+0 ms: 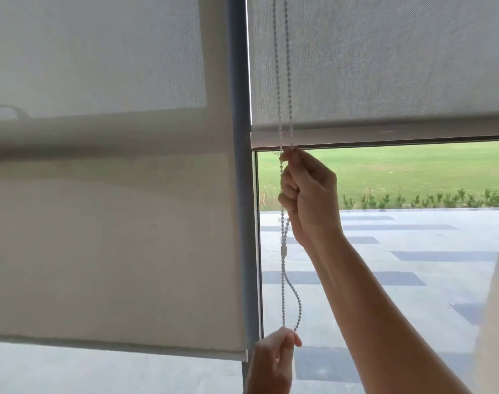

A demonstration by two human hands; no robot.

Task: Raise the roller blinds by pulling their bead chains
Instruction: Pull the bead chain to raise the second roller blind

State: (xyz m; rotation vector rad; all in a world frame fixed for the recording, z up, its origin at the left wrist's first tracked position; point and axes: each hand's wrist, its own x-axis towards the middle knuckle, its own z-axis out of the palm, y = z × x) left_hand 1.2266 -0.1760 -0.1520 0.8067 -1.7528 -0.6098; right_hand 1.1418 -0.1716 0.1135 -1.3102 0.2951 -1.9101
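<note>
Bead chain point(284, 89) hangs as a white double strand down the left edge of the right roller blind point(385, 58), just right of the grey window post point(242, 166), and both your hands are on it. Your right hand point(308, 194) is up high, fist closed round the strands right under the blind's bottom rail point(385, 135), arm reaching up from the lower right. Your left hand point(274, 356) is down low, fingers pinched shut on the bottom of the loop, which bows out to the right between the two grips. A small white connector point(284, 251) sits on the chain below your upper fist. That right blind is well up, glass clear beneath it. Left roller blind point(106, 223) hangs much lower, its bottom bar point(114, 346) down near your lower hand. Outside: grey paving point(413, 265), then lawn point(413, 169) farther off.
</note>
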